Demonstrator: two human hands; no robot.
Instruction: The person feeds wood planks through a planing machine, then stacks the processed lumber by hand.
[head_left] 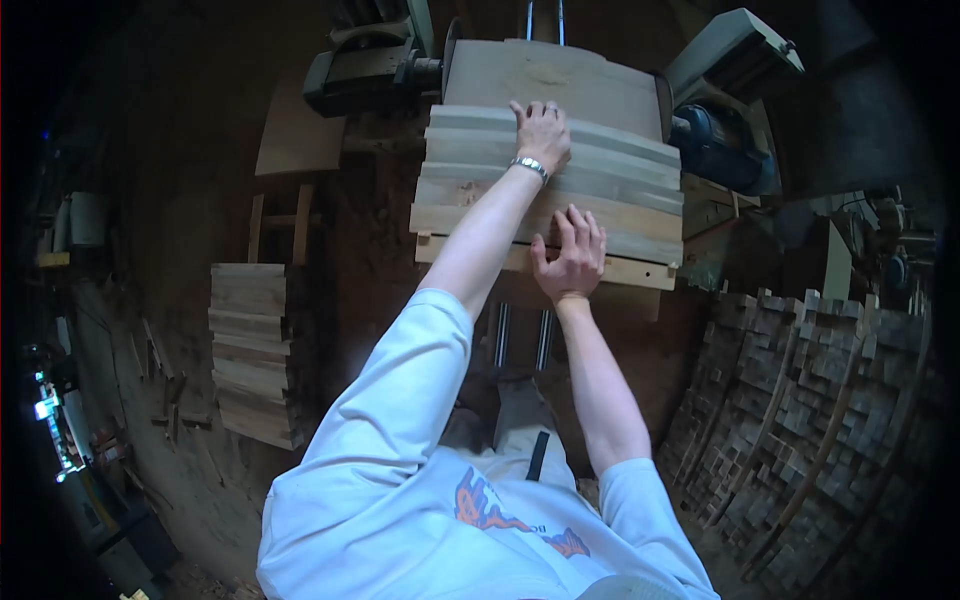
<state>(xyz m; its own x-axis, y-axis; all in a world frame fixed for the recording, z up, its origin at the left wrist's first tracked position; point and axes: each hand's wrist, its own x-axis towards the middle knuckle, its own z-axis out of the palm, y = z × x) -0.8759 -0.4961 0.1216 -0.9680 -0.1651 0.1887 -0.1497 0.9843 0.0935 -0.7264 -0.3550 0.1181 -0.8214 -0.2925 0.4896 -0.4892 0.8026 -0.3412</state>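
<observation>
Several pale wooden boards (480, 190) lie side by side on a machine's sliding table, their ends uneven. My left hand (543, 138), with a metal band at its wrist, reaches over them to the far edge. Its fingers bend over the farthest board and the tips are hidden. Nearer to me, my right hand (574, 254) rests on the closest boards with its fingers spread. Beneath its heel runs a wooden front rail (640, 273) with a dark gap behind it.
A motor (365, 78) with a round disc flanks the table's left side; a blue motor (725, 150) flanks the right. Beyond the boards is a bare panel (550, 75) with sawdust. Another board stack (250, 350) stands left, and stacked wood blocks (800, 400) fill the right.
</observation>
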